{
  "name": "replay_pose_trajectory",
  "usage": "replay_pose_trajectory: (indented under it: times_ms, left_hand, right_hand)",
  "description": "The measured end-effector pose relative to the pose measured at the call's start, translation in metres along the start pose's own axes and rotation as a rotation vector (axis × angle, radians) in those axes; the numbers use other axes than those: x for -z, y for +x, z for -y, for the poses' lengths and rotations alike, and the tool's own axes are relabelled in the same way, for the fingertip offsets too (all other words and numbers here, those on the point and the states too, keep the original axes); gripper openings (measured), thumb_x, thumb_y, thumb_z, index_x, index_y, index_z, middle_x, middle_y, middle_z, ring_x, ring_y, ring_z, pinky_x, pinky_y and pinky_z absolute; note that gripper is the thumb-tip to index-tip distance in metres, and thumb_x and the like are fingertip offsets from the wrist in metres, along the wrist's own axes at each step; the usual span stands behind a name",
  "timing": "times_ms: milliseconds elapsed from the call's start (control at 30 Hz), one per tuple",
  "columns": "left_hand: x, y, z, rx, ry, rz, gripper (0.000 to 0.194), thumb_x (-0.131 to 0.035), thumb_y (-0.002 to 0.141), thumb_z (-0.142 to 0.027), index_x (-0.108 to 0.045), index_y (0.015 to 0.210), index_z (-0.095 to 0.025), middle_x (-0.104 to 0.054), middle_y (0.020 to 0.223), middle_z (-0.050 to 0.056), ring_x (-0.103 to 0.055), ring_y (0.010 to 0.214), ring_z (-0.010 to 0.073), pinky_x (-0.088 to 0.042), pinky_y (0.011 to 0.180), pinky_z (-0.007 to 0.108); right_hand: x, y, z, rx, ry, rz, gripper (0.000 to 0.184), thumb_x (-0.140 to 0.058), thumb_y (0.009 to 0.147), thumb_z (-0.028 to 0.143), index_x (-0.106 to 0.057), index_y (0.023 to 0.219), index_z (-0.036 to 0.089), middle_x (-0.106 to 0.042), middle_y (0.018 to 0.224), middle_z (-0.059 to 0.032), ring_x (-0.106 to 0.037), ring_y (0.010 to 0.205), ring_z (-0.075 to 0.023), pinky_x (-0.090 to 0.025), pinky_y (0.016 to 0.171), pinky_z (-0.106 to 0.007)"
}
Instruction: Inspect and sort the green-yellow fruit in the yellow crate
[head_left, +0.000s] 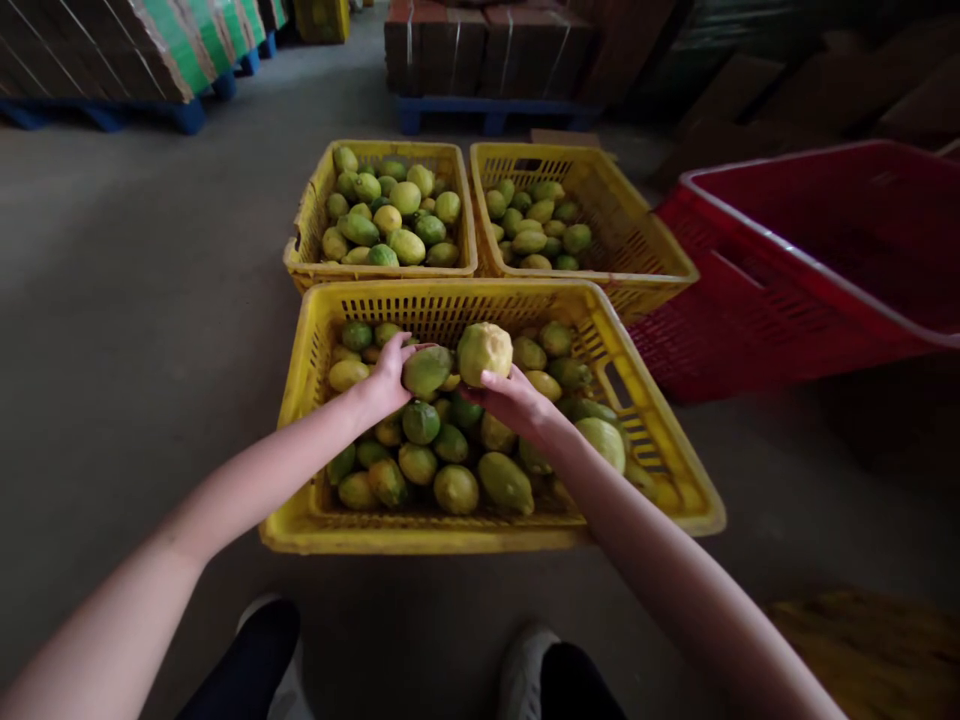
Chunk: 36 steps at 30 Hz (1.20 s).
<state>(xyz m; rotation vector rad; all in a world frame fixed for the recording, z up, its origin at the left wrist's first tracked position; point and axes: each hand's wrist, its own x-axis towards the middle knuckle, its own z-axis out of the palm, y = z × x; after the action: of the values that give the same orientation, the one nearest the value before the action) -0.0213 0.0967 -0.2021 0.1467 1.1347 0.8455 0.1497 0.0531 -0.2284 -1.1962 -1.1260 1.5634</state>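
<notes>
1 fruit [427, 371] in L grip [391, 376]; another [484, 352], R grip [515, 398].

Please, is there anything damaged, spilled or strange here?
The pale fruit in the right hand looks odd: its top is lumpy, while the green fruit in the left hand looks smoother. I see nothing spilled.

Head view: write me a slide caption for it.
Left hand with a green fruit, right hand with a paler, bumpy one, above the front yellow crate; red crate to the right.
</notes>
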Motion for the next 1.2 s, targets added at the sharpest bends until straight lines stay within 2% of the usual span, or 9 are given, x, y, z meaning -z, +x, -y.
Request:
replay_pose_trajectory:
  times_ms: [67,167,300,467,667,833,967,1067,1200]
  left_hand:
    - [0.002,0.000,0.001,0.003,0.011,-0.005,0.030,-0.043,0.096,-0.037,-0.066,0.088,-0.020,-0.064,0.059,0.001,-0.068,0.065,0.0193,-0.052,0.052,0.025]
    - [0.003,-0.001,0.001,-0.031,-0.049,0.023,0.024,-0.048,0.092,-0.037,-0.064,0.082,-0.021,-0.063,0.059,0.000,-0.069,0.067,0.0197,-0.055,0.056,0.027]
    - [0.001,0.002,0.008,-0.101,-0.186,0.070,0.026,-0.047,0.090,-0.037,-0.066,0.084,-0.020,-0.067,0.065,0.002,-0.071,0.077,0.0226,-0.059,0.064,0.031]
    - [0.001,0.008,0.014,-0.036,-0.175,0.130,0.039,-0.043,0.094,-0.043,-0.072,0.101,-0.018,-0.074,0.083,0.008,-0.072,0.083,0.0247,-0.060,0.068,0.032]
    - [-0.002,0.008,0.002,-0.116,-0.124,0.213,0.038,-0.038,0.097,-0.027,-0.070,0.114,-0.017,-0.076,0.095,0.008,-0.071,0.094,0.0228,-0.058,0.085,0.034]
    - [0.007,0.018,0.009,-0.161,0.056,0.167,0.037,-0.046,0.091,-0.038,-0.075,0.088,-0.015,-0.072,0.073,0.007,-0.069,0.074,0.0213,-0.056,0.072,0.031]
    - [0.011,0.026,0.014,-0.231,0.294,0.207,0.039,-0.046,0.091,-0.035,-0.070,0.065,-0.018,-0.060,0.052,0.003,-0.058,0.055,0.0163,-0.049,0.061,0.026]
    - [0.010,0.025,0.007,-0.353,0.409,0.246,0.045,-0.042,0.093,-0.032,-0.066,0.058,-0.017,-0.060,0.054,0.003,-0.053,0.053,0.0134,-0.046,0.062,0.025]
    - [0.010,0.020,-0.003,-0.468,0.419,0.300,0.038,-0.047,0.090,-0.030,-0.063,0.059,-0.017,-0.060,0.059,0.002,-0.052,0.058,0.0123,-0.044,0.062,0.023]
  right_hand:
    - [-0.002,0.001,-0.003,0.011,0.067,-0.014,0.061,-0.086,0.049,0.057,-0.054,0.091,0.025,-0.061,0.083,0.0001,-0.059,0.074,-0.0191,-0.054,0.069,-0.035]
    - [-0.005,0.003,-0.009,0.017,0.124,-0.034,0.068,-0.094,0.044,0.040,-0.056,0.100,0.025,-0.066,0.091,0.0013,-0.063,0.082,-0.0184,-0.056,0.079,-0.034]
    - [-0.009,0.002,-0.014,0.001,-0.006,0.002,0.072,-0.097,0.040,0.029,-0.059,0.102,0.023,-0.069,0.094,0.0009,-0.066,0.093,-0.0216,-0.056,0.092,-0.038]
    - [-0.010,-0.001,-0.014,0.088,-0.143,-0.019,0.065,-0.096,0.044,0.036,-0.062,0.098,0.022,-0.070,0.091,-0.0003,-0.067,0.089,-0.0238,-0.057,0.089,-0.042]
    - [-0.007,0.002,-0.011,0.177,-0.260,-0.212,0.068,-0.093,0.045,0.047,-0.062,0.100,0.022,-0.071,0.095,-0.0038,-0.067,0.092,-0.0266,-0.057,0.086,-0.042]
    - [-0.004,-0.003,-0.007,0.225,-0.552,-0.156,0.064,-0.088,0.052,0.054,-0.062,0.100,0.021,-0.071,0.088,-0.0034,-0.068,0.085,-0.0271,-0.056,0.078,-0.041]
    - [-0.004,-0.009,-0.007,0.272,-0.746,-0.102,0.065,-0.087,0.054,0.055,-0.062,0.103,0.021,-0.071,0.084,-0.0034,-0.068,0.080,-0.0276,-0.055,0.074,-0.040]
    - [-0.006,-0.009,-0.009,0.294,-0.742,-0.121,0.068,-0.087,0.054,0.055,-0.059,0.106,0.022,-0.071,0.088,-0.0045,-0.069,0.083,-0.0283,-0.056,0.075,-0.041]
    - [-0.007,-0.006,-0.012,0.319,-0.636,-0.227,0.078,-0.088,0.051,0.057,-0.051,0.111,0.022,-0.070,0.102,-0.0081,-0.068,0.093,-0.0298,-0.056,0.081,-0.042]
